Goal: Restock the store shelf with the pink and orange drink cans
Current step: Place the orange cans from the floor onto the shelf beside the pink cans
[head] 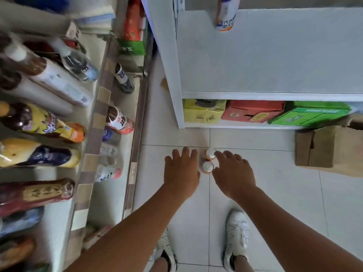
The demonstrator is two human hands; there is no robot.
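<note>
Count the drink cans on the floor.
2. The far can stands by the right hand, toward the white shelf; the near can sits between both hands. The left hand may hide more.

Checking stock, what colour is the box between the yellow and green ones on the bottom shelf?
The box is red, head view.

Pale tiled floor point(255, 138): two cans stand upright on it, far can point(210, 153) just beside near can point(207, 167), by a tile seam. Brown cardboard box point(322, 148) sits on the floor at right. White shelf point(275, 55) carries one orange-and-white drink point(225, 14) at the back. Bottom shelf point(235, 126): yellow carton point(204, 112), red carton point(253, 110), green carton point(310, 114) side by side. Left shelf point(115, 118): a blurred row of bottles point(119, 119).
</note>
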